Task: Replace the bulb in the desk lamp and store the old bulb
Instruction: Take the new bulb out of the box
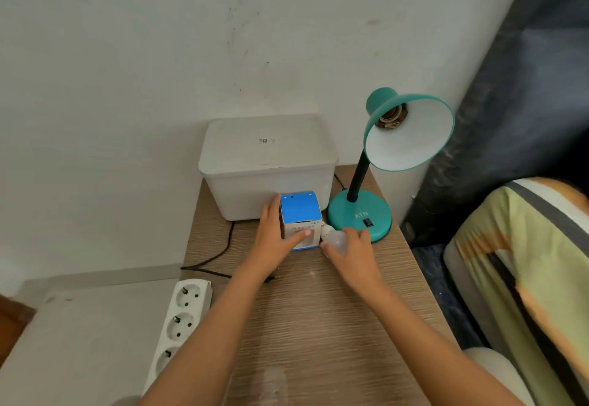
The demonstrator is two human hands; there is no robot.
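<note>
Two hands: both mine, both busy
Left hand (276,236): gripping bulb box (300,220)
Right hand (352,251): clasping bulb (334,240), box's 3 o'clock
Lamp (382,163): socket bare

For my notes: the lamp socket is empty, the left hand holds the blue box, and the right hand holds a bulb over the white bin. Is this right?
Not quite. In the head view the right hand holds the bulb on the desk beside the lamp base, not over the bin.

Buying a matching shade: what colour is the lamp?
Teal, white inside the shade; the lamp shows in the head view.
</note>
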